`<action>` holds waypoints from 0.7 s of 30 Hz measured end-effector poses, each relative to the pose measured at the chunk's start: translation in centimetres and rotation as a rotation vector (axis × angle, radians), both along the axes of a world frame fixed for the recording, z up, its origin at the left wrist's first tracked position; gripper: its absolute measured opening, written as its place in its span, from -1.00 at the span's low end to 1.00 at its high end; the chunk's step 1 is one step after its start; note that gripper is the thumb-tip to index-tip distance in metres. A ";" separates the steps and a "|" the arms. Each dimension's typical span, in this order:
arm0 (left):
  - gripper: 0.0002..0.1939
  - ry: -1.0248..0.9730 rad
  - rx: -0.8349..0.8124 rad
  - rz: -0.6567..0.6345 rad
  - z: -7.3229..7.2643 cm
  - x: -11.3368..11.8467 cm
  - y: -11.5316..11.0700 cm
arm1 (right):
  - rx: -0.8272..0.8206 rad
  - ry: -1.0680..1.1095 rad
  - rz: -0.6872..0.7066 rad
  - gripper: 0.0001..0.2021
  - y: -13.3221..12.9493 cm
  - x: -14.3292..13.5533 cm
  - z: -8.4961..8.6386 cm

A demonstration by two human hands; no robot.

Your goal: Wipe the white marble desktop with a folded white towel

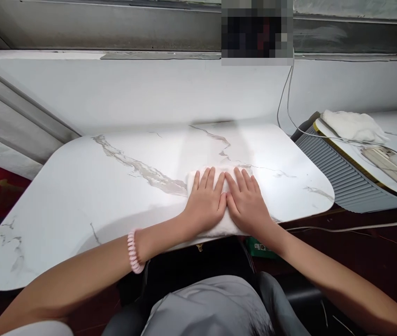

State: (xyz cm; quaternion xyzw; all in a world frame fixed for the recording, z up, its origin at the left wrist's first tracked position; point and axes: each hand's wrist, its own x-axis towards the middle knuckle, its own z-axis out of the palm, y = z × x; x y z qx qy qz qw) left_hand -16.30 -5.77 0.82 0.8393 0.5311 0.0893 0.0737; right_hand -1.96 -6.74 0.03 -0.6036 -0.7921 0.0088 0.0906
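A white folded cloth [224, 227] lies at the front edge of the white marble-patterned table [79, 186]. Both hands rest flat on it, side by side. My left hand [207, 200] has its fingers spread and pointing away from me, with a pink coil band around the wrist. Close beside it, my right hand [249, 200] also lies palm down with fingers apart, the two thumbs nearly touching. The middle of the cloth is hidden under the hands.
At the right, a second table with a ribbed grey side [345, 172] bears a crumpled white cloth [355, 125] and a beige case [390, 165]. Thin cables [289, 93] hang by the wall. A green packet [261, 248] is below the table edge.
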 end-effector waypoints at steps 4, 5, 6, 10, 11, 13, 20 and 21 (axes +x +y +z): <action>-0.43 0.013 -0.009 0.014 0.0 -1.7 -1.0 | -0.057 -0.011 0.048 -0.42 -0.3 -1.6 0.5; -0.43 0.016 -0.012 0.023 0.0 -1.9 -0.8 | -0.066 -0.014 0.059 -0.41 0.0 -1.8 0.7; -0.43 0.020 -0.012 0.038 0.0 -2.1 -0.5 | -0.071 -0.017 0.069 -0.41 0.6 -2.1 0.8; -0.43 0.018 -0.013 0.113 0.0 -2.6 2.9 | -0.071 -0.008 0.079 -0.43 4.5 -3.0 0.9; -0.44 0.012 -0.015 0.129 0.0 -2.7 4.2 | -0.066 0.000 0.074 -0.43 5.9 -3.3 0.8; -0.45 -0.007 -0.009 0.152 0.0 -3.1 7.2 | -0.046 0.020 0.063 -0.44 9.0 -3.9 0.7; -0.48 -0.069 0.063 0.202 -0.3 -5.2 17.4 | 0.022 0.066 0.047 -0.45 19.3 -6.5 0.2; -0.48 -0.072 0.070 0.206 -0.3 -5.4 18.3 | 0.031 0.072 0.042 -0.45 20.2 -6.9 0.2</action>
